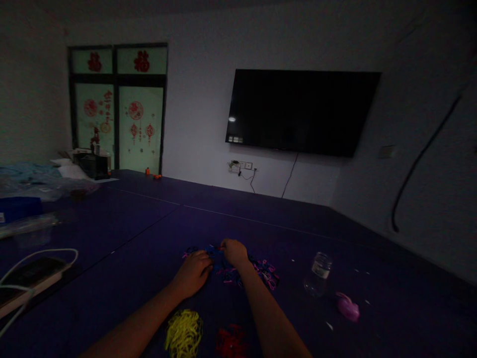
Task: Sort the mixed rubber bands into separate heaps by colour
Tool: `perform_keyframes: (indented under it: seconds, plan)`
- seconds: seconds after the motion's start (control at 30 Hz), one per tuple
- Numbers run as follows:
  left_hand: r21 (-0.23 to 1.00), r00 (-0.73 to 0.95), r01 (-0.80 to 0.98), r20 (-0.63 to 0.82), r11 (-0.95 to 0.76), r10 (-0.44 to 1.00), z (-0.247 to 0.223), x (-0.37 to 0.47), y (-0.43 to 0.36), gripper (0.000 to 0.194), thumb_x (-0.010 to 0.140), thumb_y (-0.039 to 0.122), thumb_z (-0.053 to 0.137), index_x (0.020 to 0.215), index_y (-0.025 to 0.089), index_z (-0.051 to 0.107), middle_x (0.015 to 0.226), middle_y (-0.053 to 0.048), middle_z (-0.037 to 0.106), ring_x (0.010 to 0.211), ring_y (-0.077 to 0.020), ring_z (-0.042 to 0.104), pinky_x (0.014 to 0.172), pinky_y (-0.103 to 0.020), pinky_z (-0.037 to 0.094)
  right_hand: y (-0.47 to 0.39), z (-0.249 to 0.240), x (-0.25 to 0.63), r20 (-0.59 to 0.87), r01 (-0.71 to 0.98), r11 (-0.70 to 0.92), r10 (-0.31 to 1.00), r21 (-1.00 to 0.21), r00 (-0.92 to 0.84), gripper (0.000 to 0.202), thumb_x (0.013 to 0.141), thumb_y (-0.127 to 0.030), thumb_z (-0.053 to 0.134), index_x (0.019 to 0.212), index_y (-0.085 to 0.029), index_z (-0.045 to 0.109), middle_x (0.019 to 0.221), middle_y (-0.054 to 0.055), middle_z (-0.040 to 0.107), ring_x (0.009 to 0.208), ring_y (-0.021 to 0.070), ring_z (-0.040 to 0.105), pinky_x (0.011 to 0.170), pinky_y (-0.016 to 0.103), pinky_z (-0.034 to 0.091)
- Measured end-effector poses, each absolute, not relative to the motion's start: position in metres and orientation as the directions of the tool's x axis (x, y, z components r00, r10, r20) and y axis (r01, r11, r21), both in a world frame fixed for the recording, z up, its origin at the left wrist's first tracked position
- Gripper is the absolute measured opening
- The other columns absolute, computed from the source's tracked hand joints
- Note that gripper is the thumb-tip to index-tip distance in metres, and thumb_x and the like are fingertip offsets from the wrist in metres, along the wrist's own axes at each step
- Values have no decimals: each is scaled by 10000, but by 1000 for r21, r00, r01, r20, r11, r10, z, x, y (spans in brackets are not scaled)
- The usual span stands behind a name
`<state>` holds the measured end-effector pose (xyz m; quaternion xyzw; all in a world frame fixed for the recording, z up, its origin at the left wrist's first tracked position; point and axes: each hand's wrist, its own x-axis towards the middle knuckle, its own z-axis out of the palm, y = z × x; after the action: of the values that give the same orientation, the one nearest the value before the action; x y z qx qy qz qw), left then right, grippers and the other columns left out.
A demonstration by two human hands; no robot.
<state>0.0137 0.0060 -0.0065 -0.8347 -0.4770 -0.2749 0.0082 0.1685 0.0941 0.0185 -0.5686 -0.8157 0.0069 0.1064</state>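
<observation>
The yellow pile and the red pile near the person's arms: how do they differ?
The yellow pile looks bright, while the red pile looks dark. The yellow pile lies left of the red pile and appears larger in view. Both are tangled heaps on the purple table.

Two bare hands at a pile of small bands on a dark purple table.
Left hand at the near left edge of the mixed blue, pink and dark pile; right hand over its far side, fingertips among the bands. Nearer the viewer, a yellow bundle and a red bundle; to the right, a clear bottle and a pink object.
</observation>
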Motion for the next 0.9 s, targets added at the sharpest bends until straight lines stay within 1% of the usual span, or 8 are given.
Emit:
perform_keyframes:
  seconds: [0.23,0.37,0.47,0.6,0.67,0.77,0.83,0.9]
  plan:
    - [255,386,799,476,-545,790,-7,13,7,210,845,152,469,945,194,649,944,-70,653,976,-219,562,853,-360,436,90,22,161,157,921,375,921,-108,-357,246,849,-172,477,995,-150,673,1000,164,690,963,263,641,775,326,455]
    - [253,384,800,482,-544,788,-7,14,7,232,848,142,459,959,197,656,947,-69,657,994,-215,561,873,-361,438,87,24,161,149,905,400,913,-142,-380,265,810,-121,488,1007,-112,665,1012,197,679,988,288,628,807,354,447]
    - [265,342,811,508,-521,791,-8,14,6,263,854,137,444,1001,198,654,1038,-77,648,1052,-216,544,915,-374,427,88,26,165,148,879,429,902,-206,-406,273,809,-129,477,1004,-134,668,1040,170,678,1013,272,617,826,344,441]
    - [281,272,834,542,-476,796,-11,12,7,298,861,157,446,1100,201,619,1240,-92,570,1159,-228,494,979,-408,399,92,31,168,124,805,488,871,-338,-476,271,801,-129,465,944,-182,689,1047,84,688,1003,194,612,799,253,440]
    - [280,256,843,543,-459,800,-12,11,8,310,860,166,450,1126,205,604,1336,-92,500,1219,-243,449,1005,-431,380,94,34,168,97,752,514,846,-411,-525,254,790,-133,472,891,-180,701,981,52,704,916,158,628,736,210,445]
    - [273,255,856,517,-440,817,-13,11,8,316,861,160,438,1128,205,600,1389,-88,450,1256,-262,412,1020,-461,362,94,38,168,40,686,516,813,-513,-581,221,790,-189,488,811,-147,704,733,19,687,643,122,597,573,193,430]
    - [272,270,849,512,-452,816,-13,11,8,323,869,156,421,1136,211,594,1391,-78,452,1264,-258,403,1026,-463,354,94,40,170,7,653,500,797,-569,-604,225,791,-227,490,780,-132,693,557,-23,592,481,94,492,474,189,379]
    - [275,297,830,518,-485,802,-12,11,9,340,876,151,407,1161,220,579,1377,-67,472,1268,-241,400,1034,-452,348,92,41,172,-14,623,481,784,-617,-620,223,791,-244,486,759,-128,674,465,-61,473,411,74,389,424,182,328]
